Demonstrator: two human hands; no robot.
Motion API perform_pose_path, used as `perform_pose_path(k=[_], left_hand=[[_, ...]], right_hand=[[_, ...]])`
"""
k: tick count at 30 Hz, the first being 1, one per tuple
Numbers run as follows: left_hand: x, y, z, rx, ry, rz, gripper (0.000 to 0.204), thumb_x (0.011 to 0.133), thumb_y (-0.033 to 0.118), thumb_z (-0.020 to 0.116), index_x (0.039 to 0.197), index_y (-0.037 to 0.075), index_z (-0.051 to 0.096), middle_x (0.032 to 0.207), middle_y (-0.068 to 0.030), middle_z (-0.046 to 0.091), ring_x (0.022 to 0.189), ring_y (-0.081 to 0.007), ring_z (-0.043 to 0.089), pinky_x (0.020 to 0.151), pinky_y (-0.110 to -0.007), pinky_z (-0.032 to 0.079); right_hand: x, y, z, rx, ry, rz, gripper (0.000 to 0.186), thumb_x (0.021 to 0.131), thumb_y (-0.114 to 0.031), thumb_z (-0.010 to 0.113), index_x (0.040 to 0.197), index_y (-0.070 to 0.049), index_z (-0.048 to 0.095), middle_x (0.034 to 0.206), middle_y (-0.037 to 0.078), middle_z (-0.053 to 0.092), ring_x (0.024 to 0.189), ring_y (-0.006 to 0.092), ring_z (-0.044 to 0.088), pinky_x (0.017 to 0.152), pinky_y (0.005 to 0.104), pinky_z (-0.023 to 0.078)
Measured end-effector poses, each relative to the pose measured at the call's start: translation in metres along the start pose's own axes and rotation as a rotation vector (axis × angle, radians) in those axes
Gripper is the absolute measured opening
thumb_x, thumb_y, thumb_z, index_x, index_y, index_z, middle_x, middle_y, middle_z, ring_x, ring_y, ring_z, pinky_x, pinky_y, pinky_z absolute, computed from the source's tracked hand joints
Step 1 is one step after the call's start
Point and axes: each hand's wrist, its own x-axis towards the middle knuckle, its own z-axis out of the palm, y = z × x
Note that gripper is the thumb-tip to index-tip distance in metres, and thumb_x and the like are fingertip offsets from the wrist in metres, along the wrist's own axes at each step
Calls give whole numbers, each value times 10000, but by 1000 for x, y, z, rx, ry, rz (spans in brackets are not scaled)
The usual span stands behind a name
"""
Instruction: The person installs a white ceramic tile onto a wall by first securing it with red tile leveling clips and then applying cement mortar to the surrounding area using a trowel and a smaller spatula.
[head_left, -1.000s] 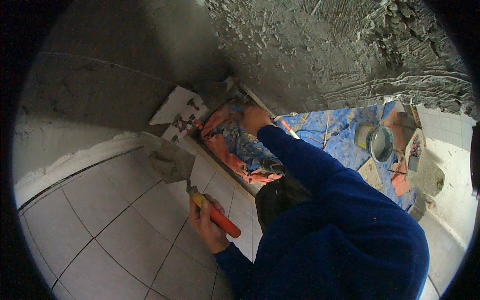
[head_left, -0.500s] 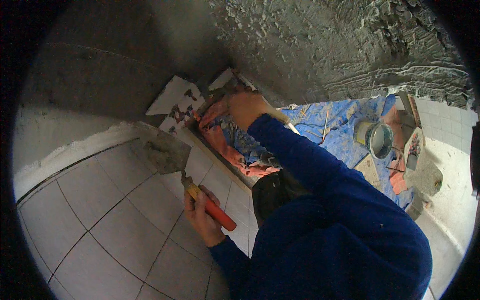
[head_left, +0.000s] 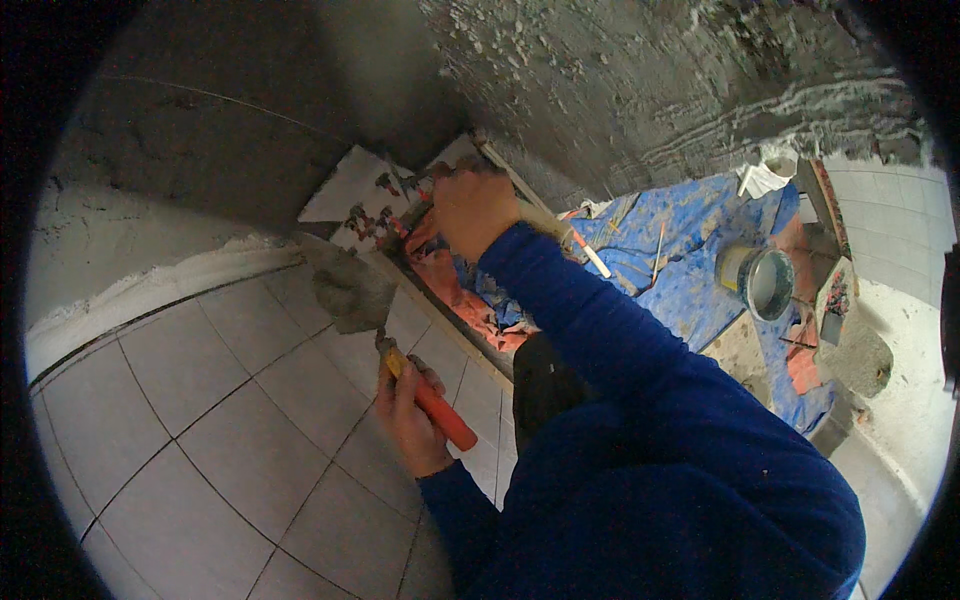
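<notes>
My left hand (head_left: 408,425) is wrapped round the red and yellow handle of a trowel (head_left: 352,292). Grey mortar coats its broad blade, which is held over the pale tiled surface. Further up, my right hand (head_left: 475,215) is closed, its back toward me, beside a white tile (head_left: 350,192) in the corner. Several small red and dark pieces (head_left: 372,222) are scattered on the tile next to that hand. The fingertips are hidden, so what they hold, if anything, cannot be made out.
Rough grey mortar covers the wall (head_left: 640,100) above. A blue sheet (head_left: 690,225) lies to the right, bearing a bucket (head_left: 768,283) and a red-and-white stick (head_left: 592,256). A ledge edge (head_left: 440,318) borders pinkish-red sheeting (head_left: 450,290). Large pale tiles (head_left: 220,400) spread at lower left.
My right hand has shifted slightly left and is still closed near the corner. The trowel in my left hand has moved a little right in the picture.
</notes>
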Motion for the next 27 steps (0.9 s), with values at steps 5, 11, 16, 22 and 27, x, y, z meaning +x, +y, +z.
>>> perform_pose_path(k=[5, 11, 16, 22, 27], left_hand=[[3, -24, -3, 0, 4, -1, 411, 954, 155, 675, 1323, 16, 558, 946, -66, 645, 725, -140, 598, 637, -276, 497], [0, -52, -4, -26, -16, -55, 400, 958, 150, 663, 1321, 21, 555, 928, -65, 634, 715, -144, 596, 599, -275, 486], [-12, -76, -7, -40, 91, -99, 366, 961, 137, 647, 1298, 23, 563, 891, -60, 623, 684, -137, 585, 575, -268, 475], [-19, -96, -25, 45, 50, -142, 350, 954, 132, 649, 1280, 25, 577, 830, -44, 612, 649, -128, 571, 566, -267, 473], [-15, -109, -33, 80, 46, -187, 339, 954, 119, 629, 1276, 24, 582, 794, -41, 598, 632, -124, 561, 562, -270, 476]], right_hand=[[-13, 38, 15, 178, 178, 32, 379, 905, -290, 658, 1238, -110, 680, 1096, 229, 702, 989, 407, 710, 824, 512, 574], [-18, 81, 68, 383, 245, 94, 397, 920, -307, 633, 1278, -139, 671, 1160, 257, 685, 1011, 444, 685, 876, 538, 552], [40, 107, 140, 375, 145, 144, 437, 899, -349, 649, 1273, -125, 674, 1165, 248, 693, 1034, 445, 680, 918, 547, 535], [102, 109, 168, 402, 172, -20, 630, 752, -416, 790, 1264, -70, 666, 1178, 247, 690, 1107, 415, 667, 953, 514, 536], [99, 95, 125, 241, 103, 53, 703, 668, -432, 850, 1241, -67, 669, 1182, 220, 696, 1107, 397, 674, 950, 496, 545]])
